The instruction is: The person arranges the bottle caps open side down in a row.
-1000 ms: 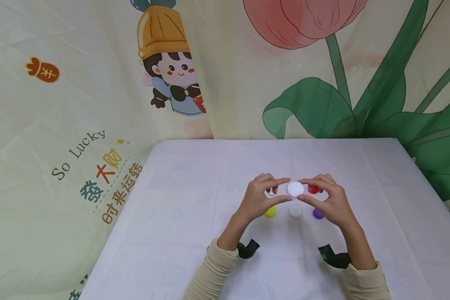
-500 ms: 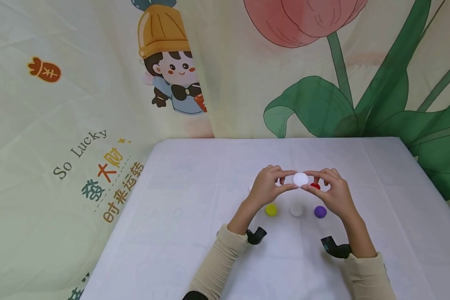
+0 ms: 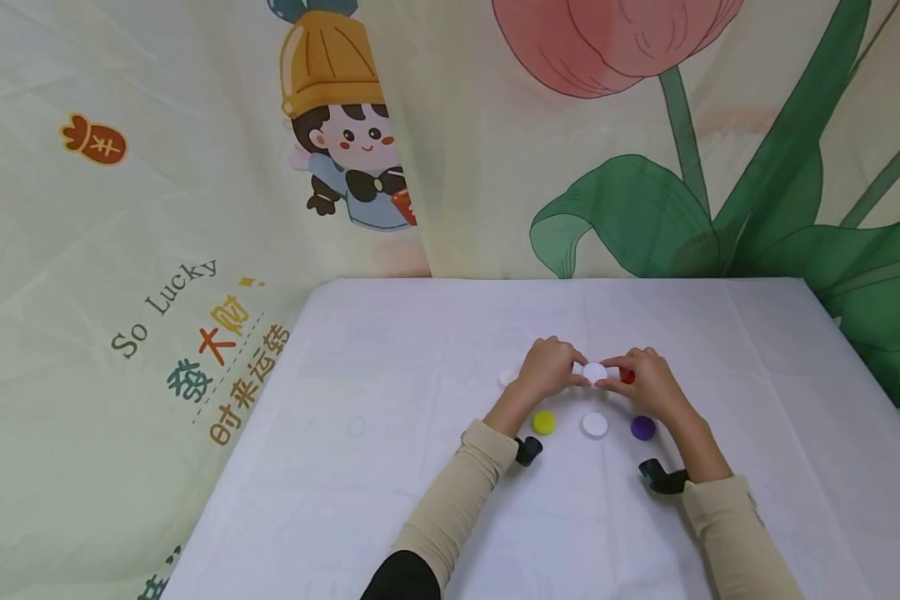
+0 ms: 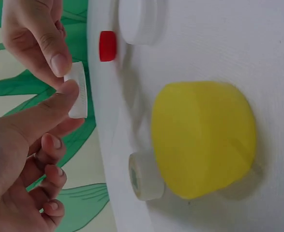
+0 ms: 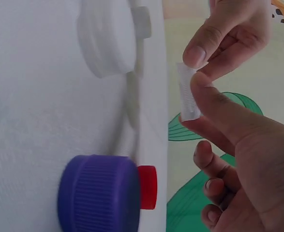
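My left hand (image 3: 551, 368) and right hand (image 3: 651, 383) together pinch a white ribbed bottle cap (image 3: 594, 374) from opposite sides, thumb and forefinger each. Both wrist views show the cap (image 4: 79, 94) raised above the table, its ribbed side (image 5: 188, 94) turned to the camera. Below it on the cloth lie a yellow cap (image 3: 544, 422), a larger white cap (image 3: 595, 426) and a purple cap (image 3: 643, 428). Behind the right fingers a red cap (image 3: 627, 377) is partly hidden. Another white cap (image 3: 507, 377) sits just left of the left hand.
A white cloth covers the table (image 3: 390, 483), whose far edge meets a printed backdrop (image 3: 465, 192). Black straps with dark mounts (image 3: 663, 477) are on both wrists, close above the cloth. The nearer caps stand in a row between the forearms.
The hands first rose slightly to the right, then came down and a little left with the pinched white cap, which looks smaller now. The caps on the table stay put.
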A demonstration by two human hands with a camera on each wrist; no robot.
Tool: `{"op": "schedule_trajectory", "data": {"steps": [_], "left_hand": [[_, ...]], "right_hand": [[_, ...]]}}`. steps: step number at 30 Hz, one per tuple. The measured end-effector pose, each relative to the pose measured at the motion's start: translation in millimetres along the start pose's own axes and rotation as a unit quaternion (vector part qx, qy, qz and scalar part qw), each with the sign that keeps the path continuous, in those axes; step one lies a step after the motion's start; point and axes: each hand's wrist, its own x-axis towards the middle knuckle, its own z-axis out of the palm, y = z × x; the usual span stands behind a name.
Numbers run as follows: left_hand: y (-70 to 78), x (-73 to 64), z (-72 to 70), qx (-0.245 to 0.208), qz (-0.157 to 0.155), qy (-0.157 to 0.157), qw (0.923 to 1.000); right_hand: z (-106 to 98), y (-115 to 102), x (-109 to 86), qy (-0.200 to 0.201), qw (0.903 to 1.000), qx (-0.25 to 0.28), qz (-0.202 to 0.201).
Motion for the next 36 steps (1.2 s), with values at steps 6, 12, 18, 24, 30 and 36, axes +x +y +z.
{"op": "schedule_trajectory", "data": {"steps": [6,12,18,24,30,36], "left_hand": [[2.2,6.8,5.6,0.053,-0.008,-0.04,0.9978],[1.6,10.5,16.0,0.081,-0.002,-0.041,0.9958],[3.1,10.4,15.3,0.095,-0.011,-0.049,0.9943],[19.1,25.0,5.4,0.071,-0.012,-0.054,0.9959],[38.5,41.4,9.2,0.063,-0.008,-0.077,0.995],[51.1,49.7,19.9,0.061,-0.004,-0.093,0.9938]], "right_hand": [[9,3,2.9,-0.014,0.9997,-0.017,-0.01],[14,2,3.1,-0.021,0.9993,-0.029,-0.006],[10,0,0.1,-0.032,0.999,-0.027,0.014],[-14,11,-6.6,0.002,0.9983,-0.022,0.055],[-24,25,-10.9,-0.013,0.9956,-0.024,0.089],[-20,31,-10.6,-0.035,0.9938,-0.034,0.1]]}}
